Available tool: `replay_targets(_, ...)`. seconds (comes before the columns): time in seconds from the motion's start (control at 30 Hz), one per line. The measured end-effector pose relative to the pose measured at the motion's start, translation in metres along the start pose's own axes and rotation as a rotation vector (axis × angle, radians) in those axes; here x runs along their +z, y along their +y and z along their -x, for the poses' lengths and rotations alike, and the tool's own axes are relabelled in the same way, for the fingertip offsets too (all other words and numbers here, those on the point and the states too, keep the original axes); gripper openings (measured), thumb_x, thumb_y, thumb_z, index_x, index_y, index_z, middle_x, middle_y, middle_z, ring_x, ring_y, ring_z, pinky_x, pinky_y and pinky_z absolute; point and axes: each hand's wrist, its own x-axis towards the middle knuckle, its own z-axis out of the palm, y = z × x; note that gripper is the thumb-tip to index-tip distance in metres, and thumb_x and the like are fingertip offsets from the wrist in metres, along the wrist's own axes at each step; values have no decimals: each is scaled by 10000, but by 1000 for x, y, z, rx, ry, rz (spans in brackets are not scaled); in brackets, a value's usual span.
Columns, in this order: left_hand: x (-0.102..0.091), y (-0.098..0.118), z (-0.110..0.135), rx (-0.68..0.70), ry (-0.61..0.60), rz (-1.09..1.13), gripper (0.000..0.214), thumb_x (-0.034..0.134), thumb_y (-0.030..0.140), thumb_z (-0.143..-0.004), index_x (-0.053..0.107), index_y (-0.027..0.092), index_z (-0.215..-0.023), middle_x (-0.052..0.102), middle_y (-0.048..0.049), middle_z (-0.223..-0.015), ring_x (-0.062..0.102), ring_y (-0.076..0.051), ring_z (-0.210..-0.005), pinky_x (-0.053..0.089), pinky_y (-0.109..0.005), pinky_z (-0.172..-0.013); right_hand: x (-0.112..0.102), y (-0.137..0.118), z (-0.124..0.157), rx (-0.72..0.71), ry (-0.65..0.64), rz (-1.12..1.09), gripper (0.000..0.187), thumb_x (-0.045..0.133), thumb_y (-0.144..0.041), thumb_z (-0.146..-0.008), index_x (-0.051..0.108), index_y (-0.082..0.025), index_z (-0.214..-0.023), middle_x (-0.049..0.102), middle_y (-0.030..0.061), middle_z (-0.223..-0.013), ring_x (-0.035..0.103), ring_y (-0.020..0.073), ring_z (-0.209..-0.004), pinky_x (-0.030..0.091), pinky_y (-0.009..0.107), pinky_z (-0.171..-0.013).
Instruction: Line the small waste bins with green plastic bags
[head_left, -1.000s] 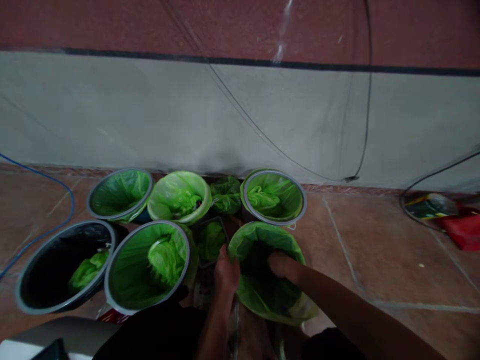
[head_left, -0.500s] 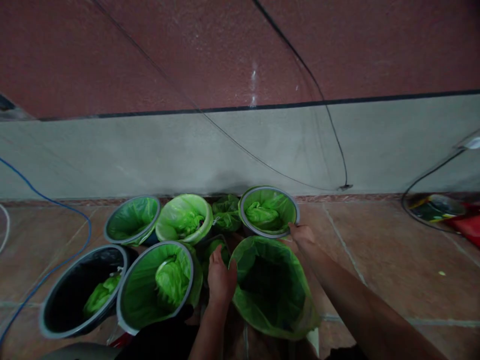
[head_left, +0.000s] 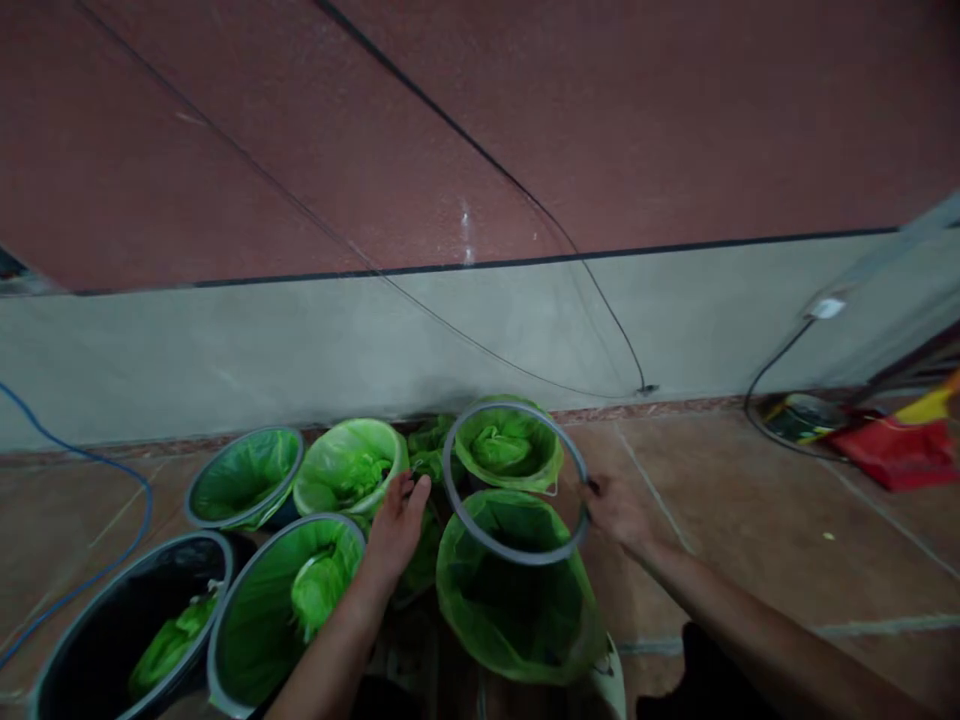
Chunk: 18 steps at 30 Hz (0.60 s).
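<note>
Right hand (head_left: pixel 619 515): fingers closed on the right edge of a grey ring (head_left: pixel 517 555). Ring: tilted, held above the near rim of the rear right bin (head_left: pixel 553 470) and the far part of the front right bin (head_left: pixel 517 655); whether it touches either cannot be told.

Left hand (head_left: pixel 397 525): fingers loosely curled, thumb apart, near the pale green bin (head_left: pixel 334 460); whether anything is held cannot be told.

Front right bin: green liner, dark interior. Rear right bin: green liner, bunched green bag (head_left: pixel 501 450) inside. To the left: grey-rimmed lined bin (head_left: pixel 255 620), partly hidden by the left forearm; black bin (head_left: pixel 105 640); rear left bin (head_left: pixel 255 465). Farther out: blue cable (head_left: pixel 97 580) on the floor; red item (head_left: pixel 896 450) by the wall.

Pose: both forearms reach forward from the lower edge, hands apart, ring between them.

Changes over half a second: ring, formerly seated on the rear right bin, now lifted off; left hand shifted left, away from the front right bin.
</note>
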Motion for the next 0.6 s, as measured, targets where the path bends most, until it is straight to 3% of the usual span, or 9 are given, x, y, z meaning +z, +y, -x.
replay_targets(0.13, 8, -13, 7, -104, -186, 70, 521, 480, 512, -915, 572, 160, -1288, 711, -97, -1148, 692, -216, -983, 533, -334, -866, 15, 39, 44, -76, -70, -36, 230, 465, -210, -894, 682, -138, -863, 726, 75, -833, 672, 167, -753, 440, 217, -630)
replay_targets(0.3, 34, -45, 4, -46, -388, -161, 355, 490, 238, -892, 647, 122, -1189, 743, -51, -890, 690, -167, -782, 503, -245, -706, 41, 63, 57, 1, -153, 58, 293, 439, -286, -933, 695, -150, -893, 714, 72, -755, 666, 170, -693, 436, 225, -607)
replay_targets(0.47, 47, -56, -6, -23, -361, -352, 360, 482, 158, -881, 647, 122, -1198, 732, -36, -832, 670, -142, -707, 463, -225, -658, 55, 58, 48, -16, -235, 196, 349, 411, -265, -944, 723, -113, -907, 740, 131, -860, 698, 199, -801, 454, 244, -683)
replay_targets(0.6, 49, -56, -8, -2, -321, -519, 352, 500, 143, -879, 645, 123, -1200, 745, -66, -901, 693, -169, -831, 469, -242, -754, 62, 55, 42, -61, -247, 264, 346, 412, -265, -944, 723, -115, -966, 745, 156, -970, 694, 222, -916, 460, 258, -743)
